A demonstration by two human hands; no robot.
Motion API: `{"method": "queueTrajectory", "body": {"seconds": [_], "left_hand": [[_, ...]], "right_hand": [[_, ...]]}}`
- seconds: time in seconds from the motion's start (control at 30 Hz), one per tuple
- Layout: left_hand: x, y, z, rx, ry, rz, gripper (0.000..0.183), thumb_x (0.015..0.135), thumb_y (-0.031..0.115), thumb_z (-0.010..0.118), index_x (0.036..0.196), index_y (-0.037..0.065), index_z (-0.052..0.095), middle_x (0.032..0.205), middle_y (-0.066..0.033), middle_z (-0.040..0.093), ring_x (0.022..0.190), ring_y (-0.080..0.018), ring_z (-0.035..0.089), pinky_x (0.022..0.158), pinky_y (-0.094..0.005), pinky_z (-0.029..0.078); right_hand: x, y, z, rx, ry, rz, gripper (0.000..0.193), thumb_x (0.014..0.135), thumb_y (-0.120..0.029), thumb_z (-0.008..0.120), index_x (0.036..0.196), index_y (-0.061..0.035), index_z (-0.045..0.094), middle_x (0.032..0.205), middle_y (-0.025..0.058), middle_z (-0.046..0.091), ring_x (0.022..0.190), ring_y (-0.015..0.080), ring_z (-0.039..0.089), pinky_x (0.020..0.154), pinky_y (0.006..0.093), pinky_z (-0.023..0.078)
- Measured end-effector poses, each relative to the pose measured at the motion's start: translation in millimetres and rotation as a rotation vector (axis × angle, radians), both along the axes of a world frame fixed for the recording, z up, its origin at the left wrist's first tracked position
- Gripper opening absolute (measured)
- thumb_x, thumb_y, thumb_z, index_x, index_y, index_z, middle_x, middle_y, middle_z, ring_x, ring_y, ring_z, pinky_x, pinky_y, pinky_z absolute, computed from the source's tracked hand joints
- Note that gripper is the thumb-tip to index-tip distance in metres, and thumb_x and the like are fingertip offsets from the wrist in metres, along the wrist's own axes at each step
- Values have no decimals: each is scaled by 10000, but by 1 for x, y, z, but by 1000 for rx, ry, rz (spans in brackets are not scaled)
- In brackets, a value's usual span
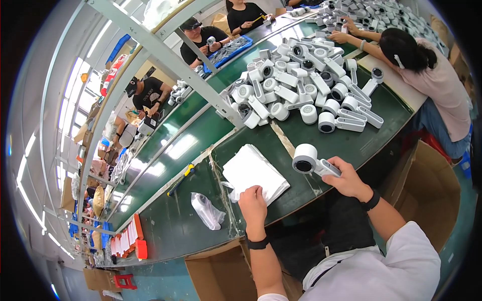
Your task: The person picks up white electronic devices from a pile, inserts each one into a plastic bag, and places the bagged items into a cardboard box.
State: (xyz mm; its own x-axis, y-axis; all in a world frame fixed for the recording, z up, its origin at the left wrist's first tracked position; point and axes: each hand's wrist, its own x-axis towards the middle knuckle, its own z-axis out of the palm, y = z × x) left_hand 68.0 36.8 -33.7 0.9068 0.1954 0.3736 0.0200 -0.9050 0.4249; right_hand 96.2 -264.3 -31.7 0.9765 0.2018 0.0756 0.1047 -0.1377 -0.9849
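Observation:
My right hand [346,178] is wrapped around the slim handle of a white handheld fan [305,158], its round head with a dark centre pointing left over the green table. The fingers of my left hand [253,203] are curled together at the near-left corner of a stack of thin white plastic bags [253,170], pinching an edge there; the fingertips are partly hidden. Left of that hand lies another fan wrapped in a clear bag [207,210]. Beyond both hands rises a large heap of white handheld fans [301,85].
A yellow-and-black screwdriver [182,179] lies left of the bags. A metal frame post [173,62] crosses the table. Open cardboard boxes [422,190] stand below the near edge. A co-worker in pink [427,85] leans on the table at right; others sit across.

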Motion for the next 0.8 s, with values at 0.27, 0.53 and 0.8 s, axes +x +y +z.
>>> {"method": "queueTrajectory", "body": {"seconds": [0.27,0.53,0.8], "left_hand": [[-21,-30,29,-288,-207,-86,119,884,96,655,937,-7,687,813,-114,674,669,-188,612,621,-284,478],[-26,-32,29,-667,-77,-37,162,900,112,682,958,-39,687,777,-18,657,678,-75,570,624,-222,461],[-33,-28,41,-811,-10,-37,177,900,108,688,968,-55,689,790,-12,661,686,-59,565,627,-208,454]], "right_hand": [[-19,20,13,302,268,219,262,856,-116,688,1060,0,571,884,46,637,671,81,599,589,246,488],[-31,9,22,141,432,708,482,866,-104,682,1311,-28,512,914,54,660,677,100,614,611,252,515],[-16,39,20,-72,286,694,605,865,-184,672,1416,-70,450,935,56,660,664,97,604,635,257,521]]}}
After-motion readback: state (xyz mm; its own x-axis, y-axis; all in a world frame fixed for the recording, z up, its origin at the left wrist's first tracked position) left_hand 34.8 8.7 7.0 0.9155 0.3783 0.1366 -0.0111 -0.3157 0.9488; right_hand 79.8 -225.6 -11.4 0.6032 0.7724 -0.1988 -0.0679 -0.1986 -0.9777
